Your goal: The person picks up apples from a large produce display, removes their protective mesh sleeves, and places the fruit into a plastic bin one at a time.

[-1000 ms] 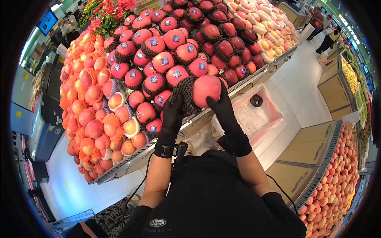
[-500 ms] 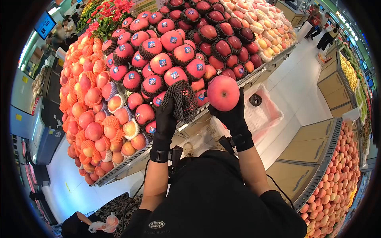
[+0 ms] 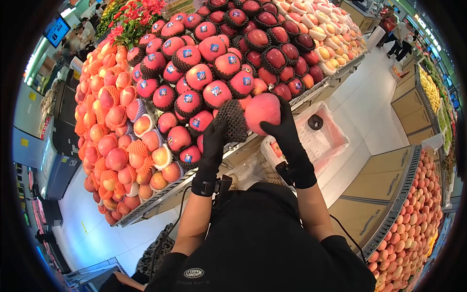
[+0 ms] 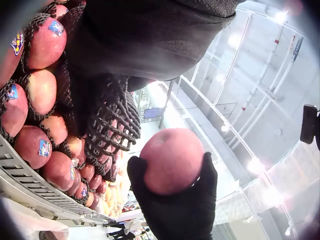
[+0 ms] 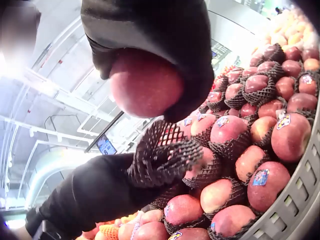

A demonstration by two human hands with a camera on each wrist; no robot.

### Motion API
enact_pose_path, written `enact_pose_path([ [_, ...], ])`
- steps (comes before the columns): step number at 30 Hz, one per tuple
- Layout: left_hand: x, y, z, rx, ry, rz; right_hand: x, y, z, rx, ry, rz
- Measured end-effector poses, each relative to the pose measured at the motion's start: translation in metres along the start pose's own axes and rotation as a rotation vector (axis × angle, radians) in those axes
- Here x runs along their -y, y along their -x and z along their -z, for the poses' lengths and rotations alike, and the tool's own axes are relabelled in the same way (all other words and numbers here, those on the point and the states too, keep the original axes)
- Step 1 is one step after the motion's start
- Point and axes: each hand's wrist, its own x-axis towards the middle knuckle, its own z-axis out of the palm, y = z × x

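My gloved right hand (image 3: 288,134) grips a large bare red apple (image 3: 262,114) from its right side, thumb in front. Just left of it, my gloved left hand (image 3: 213,146) holds a black foam net sleeve (image 3: 233,122). In the left wrist view the sleeve (image 4: 114,120) hangs open-mouthed with nothing inside, and the apple (image 4: 172,160) is apart from it. From the right wrist the apple (image 5: 145,85) shows close above the sleeve's mouth (image 5: 162,155). Both hands are at the front edge of a pile of stickered red apples (image 3: 202,75), many in black nets.
Fruit in orange nets (image 3: 114,117) fills the display's left side, and fruit in white nets (image 3: 326,34) its far right. Below right, a plastic-lined crate (image 3: 335,141) holds a loose black net (image 3: 315,122). Another fruit stand (image 3: 404,224) is at right.
The apple first overlapped the net sleeve, then moved right, away from it, with its end turned up. Now the right hand has brought it back leftward beside the sleeve, which the left hand keeps holding.
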Motion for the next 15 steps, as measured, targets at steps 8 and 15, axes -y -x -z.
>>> enact_pose_path([
  [8,-0.007,0.005,-0.03,0.218,0.15,0.127,0.022,0.003,-0.022,0.087,0.343,0.168],
  [15,0.023,-0.013,-0.005,0.264,0.259,0.171,0.025,0.003,0.0,0.229,-0.001,-0.223],
])
